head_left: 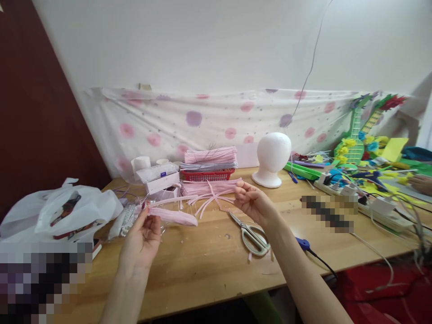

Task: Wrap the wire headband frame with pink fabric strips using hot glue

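My left hand (143,236) is closed around a folded bundle of pink fuzzy stems (175,216) and holds it over the wooden table (209,265). One thin pink stem (189,198) stretches from that bundle to my right hand (251,200), whose fingertips pinch its far end. Behind the hands, more loose pink stems (211,189) lie on the table. White-handled scissors (251,234) rest on the table just below my right wrist.
A red basket (206,174) stacked with pink and grey stems, a white foam head (272,157), white boxes (158,177) and a white plastic bag (64,211) stand around. Colourful craft pieces, a power strip (378,204) and cables crowd the right. Another person's hand (421,183) shows at far right.
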A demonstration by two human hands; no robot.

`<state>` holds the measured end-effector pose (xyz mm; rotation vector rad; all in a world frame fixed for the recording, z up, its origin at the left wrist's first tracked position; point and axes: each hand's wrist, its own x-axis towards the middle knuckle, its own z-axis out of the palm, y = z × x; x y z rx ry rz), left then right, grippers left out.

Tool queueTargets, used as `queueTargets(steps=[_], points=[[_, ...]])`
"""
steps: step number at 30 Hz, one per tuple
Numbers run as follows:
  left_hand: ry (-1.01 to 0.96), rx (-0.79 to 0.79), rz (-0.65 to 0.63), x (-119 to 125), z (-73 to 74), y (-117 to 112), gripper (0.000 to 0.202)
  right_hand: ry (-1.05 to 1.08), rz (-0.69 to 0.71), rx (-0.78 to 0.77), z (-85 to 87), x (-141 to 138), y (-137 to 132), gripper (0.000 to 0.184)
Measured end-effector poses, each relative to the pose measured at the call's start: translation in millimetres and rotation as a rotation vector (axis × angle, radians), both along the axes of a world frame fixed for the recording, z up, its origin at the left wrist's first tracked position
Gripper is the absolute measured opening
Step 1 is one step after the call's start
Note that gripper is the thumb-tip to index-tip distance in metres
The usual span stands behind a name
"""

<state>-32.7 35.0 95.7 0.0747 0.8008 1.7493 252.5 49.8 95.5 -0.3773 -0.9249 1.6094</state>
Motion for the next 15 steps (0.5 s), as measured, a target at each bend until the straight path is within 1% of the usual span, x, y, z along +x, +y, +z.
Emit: queueTargets(steps=[2,5,7,11,15], points=[[0.008,0.000,-0.004,-0.2,-2.4,0.4,0.018,0.069,-0.039,0.017,-4.1,1.3,2.8,0.025],[0.013,0.002,-0.008,-0.8,-6.0,1.0,0.018,0.109,-0.050,0.010,-6.8,2.6,4.0,0.027],[0.014,0.007,-0.012,-1.6,-8.2,1.3,0.017,0.090,-0.021,-0.016,-5.8,1.7,2.9,0.026],[0.014,0.024,-0.020,-3.3,-11.4,1.5,0.015,0.029,0.052,-0.076,0.7,-3.8,-1.4,0.019],[0.016,0.028,-0.018,-3.2,-12.7,1.5,0.015,0.018,0.062,-0.097,8.0,-11.0,-6.4,0.038]])
